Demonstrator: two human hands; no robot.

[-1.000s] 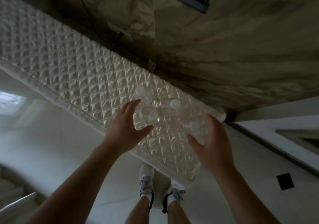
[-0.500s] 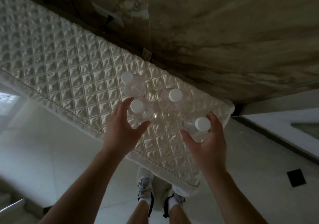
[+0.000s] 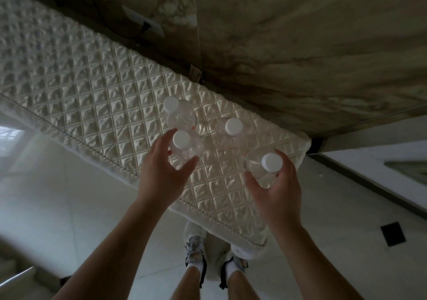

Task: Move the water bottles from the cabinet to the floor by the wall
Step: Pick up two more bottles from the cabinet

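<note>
On top of the quilted cabinet cover, four water bottles, both hands grabbing one each.

All four stand upright, long axis vertical, white caps pointing straight up at the camera. Left hand has its fingers wrapped around the near-left bottle; right hand is curled around the near-right bottle, at the cover's corner. Back-left bottle and back-right bottle stand free beside the marble wall. Pale tiled floor below.
</note>
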